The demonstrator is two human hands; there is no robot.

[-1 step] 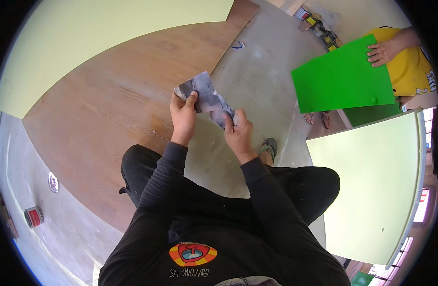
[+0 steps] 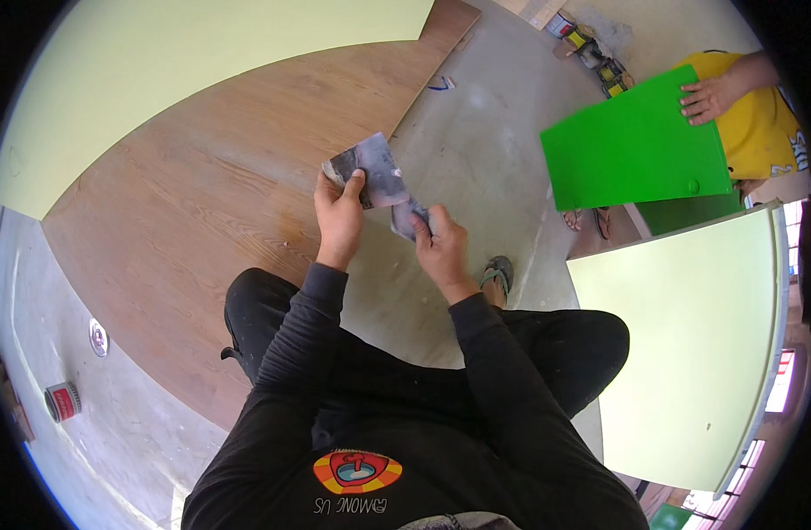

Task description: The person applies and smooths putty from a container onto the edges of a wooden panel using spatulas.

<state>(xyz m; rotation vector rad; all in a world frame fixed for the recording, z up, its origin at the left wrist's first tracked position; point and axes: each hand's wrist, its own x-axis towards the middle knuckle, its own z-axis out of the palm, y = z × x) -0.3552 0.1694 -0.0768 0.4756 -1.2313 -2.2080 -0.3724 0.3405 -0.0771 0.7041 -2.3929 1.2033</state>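
Both hands, the left hand and right hand, pinch a worn grey sheet of sandpaper (unchanged from the earlier frame) above the wood-grain board, a red-labelled tin far left, another person's hand on a bright green panel.

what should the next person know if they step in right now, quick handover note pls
Left hand: grips the upper part of a worn grey sheet of sandpaper.
Right hand: pinches the sheet's lower end; the sheet is bent between the two hands, held in the air.
Below: wood-grain board on the concrete floor, pale panels beside it. A red tin stands on the floor to the left.
Nearby: another person's hand rests on a green board.
Done: sheet in hand. Left: it is not yet on any surface.
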